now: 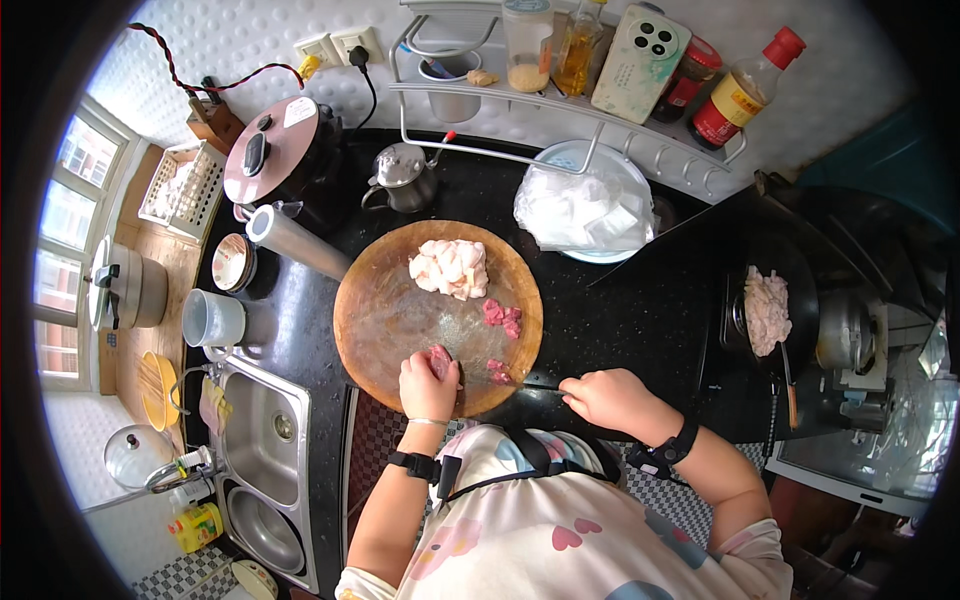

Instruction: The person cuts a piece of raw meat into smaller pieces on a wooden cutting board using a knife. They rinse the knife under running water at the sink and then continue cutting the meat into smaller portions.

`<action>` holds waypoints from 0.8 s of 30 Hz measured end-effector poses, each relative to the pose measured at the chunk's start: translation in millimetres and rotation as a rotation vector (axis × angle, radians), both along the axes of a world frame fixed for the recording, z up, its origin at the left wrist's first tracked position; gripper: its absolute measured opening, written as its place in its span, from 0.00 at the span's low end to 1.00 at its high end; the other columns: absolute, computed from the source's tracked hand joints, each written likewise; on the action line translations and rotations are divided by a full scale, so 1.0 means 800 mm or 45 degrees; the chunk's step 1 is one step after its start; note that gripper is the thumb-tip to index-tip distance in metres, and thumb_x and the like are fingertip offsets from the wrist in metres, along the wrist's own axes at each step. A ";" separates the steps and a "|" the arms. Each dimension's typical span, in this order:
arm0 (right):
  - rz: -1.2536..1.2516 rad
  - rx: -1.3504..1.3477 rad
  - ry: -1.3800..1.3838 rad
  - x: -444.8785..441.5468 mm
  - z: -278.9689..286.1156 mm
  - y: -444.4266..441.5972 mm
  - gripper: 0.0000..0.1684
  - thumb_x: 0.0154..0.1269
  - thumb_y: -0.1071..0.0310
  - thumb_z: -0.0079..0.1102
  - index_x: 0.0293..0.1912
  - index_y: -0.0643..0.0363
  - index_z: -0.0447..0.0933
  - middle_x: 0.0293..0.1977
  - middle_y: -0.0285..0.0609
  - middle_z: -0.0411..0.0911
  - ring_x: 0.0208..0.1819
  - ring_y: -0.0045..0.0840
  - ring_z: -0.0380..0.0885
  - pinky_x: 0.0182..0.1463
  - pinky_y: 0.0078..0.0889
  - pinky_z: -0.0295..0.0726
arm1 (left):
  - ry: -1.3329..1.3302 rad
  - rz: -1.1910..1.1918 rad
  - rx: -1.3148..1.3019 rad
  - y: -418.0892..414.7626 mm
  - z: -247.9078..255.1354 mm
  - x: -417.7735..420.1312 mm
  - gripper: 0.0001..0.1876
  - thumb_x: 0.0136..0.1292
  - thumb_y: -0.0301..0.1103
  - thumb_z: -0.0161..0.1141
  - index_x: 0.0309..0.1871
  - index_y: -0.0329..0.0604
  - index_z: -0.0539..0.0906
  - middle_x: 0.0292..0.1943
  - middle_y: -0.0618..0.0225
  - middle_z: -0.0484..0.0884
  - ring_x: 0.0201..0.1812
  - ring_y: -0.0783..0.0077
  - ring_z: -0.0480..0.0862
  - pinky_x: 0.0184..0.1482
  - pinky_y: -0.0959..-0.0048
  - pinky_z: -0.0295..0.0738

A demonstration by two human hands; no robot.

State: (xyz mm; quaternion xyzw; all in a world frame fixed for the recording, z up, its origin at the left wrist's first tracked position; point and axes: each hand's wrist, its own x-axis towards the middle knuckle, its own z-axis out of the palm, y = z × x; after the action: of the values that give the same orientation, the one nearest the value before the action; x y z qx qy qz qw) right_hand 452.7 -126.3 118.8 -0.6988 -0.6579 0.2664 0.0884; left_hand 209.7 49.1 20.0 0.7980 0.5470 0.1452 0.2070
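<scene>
On a round wooden chopping board [379,322], my left hand [427,391] grips a piece of red meat [440,361] near the front edge. My right hand [611,401] holds a knife [541,388] by its handle, to the right of the board. The blade reaches left over the board toward my left hand and is seen nearly edge-on. Small cut meat cubes [496,370] lie beside the blade, and a second group of red cubes [504,316] sits farther back. A pile of pale, fatty meat pieces [450,268] rests at the back of the board.
A wok [806,322] holding pale meat pieces [766,311] stands on the stove at right. Left are a steel double sink [262,420], a plastic jug [213,319] and a foil-like roll [300,241]. Behind are a bag-filled basin [637,176] and a wall rack [480,91] with bottles.
</scene>
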 end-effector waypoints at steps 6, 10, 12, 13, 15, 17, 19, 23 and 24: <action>-0.134 0.159 -0.090 0.017 -0.013 0.010 0.11 0.68 0.58 0.58 0.35 0.55 0.77 0.23 0.48 0.81 0.27 0.44 0.83 0.28 0.48 0.81 | -0.204 -0.053 -0.179 -0.005 0.011 0.017 0.17 0.56 0.28 0.63 0.48 0.37 0.73 0.45 0.44 0.78 0.46 0.40 0.80 0.49 0.52 0.77; -0.227 0.268 -0.054 0.016 -0.011 0.021 0.11 0.69 0.58 0.57 0.36 0.55 0.76 0.23 0.48 0.81 0.27 0.44 0.83 0.29 0.47 0.81 | -0.327 -0.309 -0.153 -0.005 0.025 0.036 0.18 0.61 0.30 0.63 0.53 0.39 0.75 0.46 0.46 0.77 0.47 0.42 0.80 0.48 0.56 0.78; -0.257 0.231 -0.034 0.007 -0.002 0.021 0.12 0.69 0.58 0.57 0.37 0.56 0.76 0.23 0.49 0.81 0.27 0.45 0.83 0.29 0.48 0.82 | -0.229 -0.301 -0.249 -0.010 0.028 0.046 0.19 0.61 0.32 0.64 0.55 0.40 0.75 0.46 0.47 0.78 0.47 0.43 0.80 0.48 0.56 0.79; -0.270 0.213 -0.025 0.003 0.002 0.020 0.12 0.69 0.57 0.57 0.37 0.56 0.76 0.23 0.49 0.81 0.27 0.45 0.83 0.29 0.48 0.82 | -0.181 -0.295 -0.296 -0.012 0.029 0.050 0.20 0.62 0.33 0.65 0.56 0.41 0.76 0.45 0.47 0.78 0.47 0.43 0.80 0.49 0.56 0.79; -0.257 0.162 -0.039 -0.006 0.002 0.013 0.12 0.69 0.57 0.58 0.39 0.56 0.76 0.24 0.50 0.81 0.27 0.46 0.83 0.30 0.49 0.81 | -0.165 -0.340 -0.150 -0.017 0.024 0.049 0.16 0.62 0.35 0.65 0.53 0.45 0.80 0.46 0.51 0.78 0.48 0.45 0.81 0.48 0.56 0.79; -0.277 0.146 -0.016 -0.014 0.002 0.006 0.13 0.69 0.57 0.58 0.39 0.56 0.75 0.25 0.50 0.82 0.28 0.46 0.83 0.29 0.48 0.81 | -0.197 -0.420 0.021 -0.016 0.013 0.047 0.14 0.62 0.35 0.64 0.51 0.46 0.83 0.47 0.53 0.79 0.48 0.46 0.81 0.48 0.56 0.79; -0.252 0.124 -0.038 -0.023 0.005 0.004 0.12 0.70 0.57 0.58 0.40 0.56 0.76 0.25 0.48 0.81 0.28 0.44 0.83 0.28 0.46 0.81 | -0.093 -0.436 0.057 -0.015 0.004 0.046 0.11 0.63 0.34 0.63 0.48 0.46 0.84 0.48 0.57 0.79 0.46 0.49 0.81 0.47 0.57 0.80; -0.167 0.099 -0.142 -0.033 0.021 0.006 0.11 0.70 0.59 0.57 0.40 0.57 0.76 0.24 0.46 0.80 0.25 0.41 0.82 0.26 0.42 0.81 | -0.067 -0.467 0.095 -0.014 -0.010 0.046 0.10 0.61 0.33 0.63 0.45 0.45 0.85 0.50 0.59 0.79 0.45 0.50 0.81 0.46 0.57 0.81; -0.152 0.121 -0.162 -0.034 0.021 0.007 0.11 0.70 0.59 0.57 0.38 0.57 0.75 0.23 0.47 0.79 0.23 0.40 0.82 0.24 0.41 0.80 | -0.052 -0.478 0.096 -0.014 -0.009 0.047 0.10 0.60 0.33 0.63 0.44 0.44 0.85 0.51 0.59 0.79 0.46 0.50 0.81 0.46 0.57 0.81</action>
State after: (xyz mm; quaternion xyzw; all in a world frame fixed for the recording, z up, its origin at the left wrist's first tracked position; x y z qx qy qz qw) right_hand 425.7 -120.4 135.7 -0.7473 -0.6313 0.1843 0.0951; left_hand 246.9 37.8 13.0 0.8902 0.3783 0.1405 0.2114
